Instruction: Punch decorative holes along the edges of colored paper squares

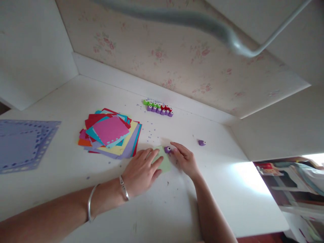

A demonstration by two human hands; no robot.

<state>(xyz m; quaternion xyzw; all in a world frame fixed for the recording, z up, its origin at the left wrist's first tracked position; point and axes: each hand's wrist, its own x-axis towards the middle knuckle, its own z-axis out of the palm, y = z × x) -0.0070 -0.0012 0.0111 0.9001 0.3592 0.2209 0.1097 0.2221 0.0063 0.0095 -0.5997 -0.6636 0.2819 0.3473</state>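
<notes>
A small sheet of pale green paper (pixel 164 164) lies on the white table in front of me. My left hand (pixel 143 168) rests flat across its left part, fingers spread. At the paper's upper right edge sits a purple craft punch (pixel 167 149) with a white and black eye-like spot. My right hand (pixel 186 159) grips this punch from the right, thumb against it and index finger stretched past it. Whether the paper is inside the punch's slot, I cannot tell.
Left of my hands is a stack of coloured paper (pixel 111 131). Punched purple sheets (pixel 22 143) lie farther left. Several green, red and purple punches (pixel 159 108) line up near the wall. Another purple punch (pixel 201 142) stands to the right. Tiny paper bits (pixel 150 131) are scattered about.
</notes>
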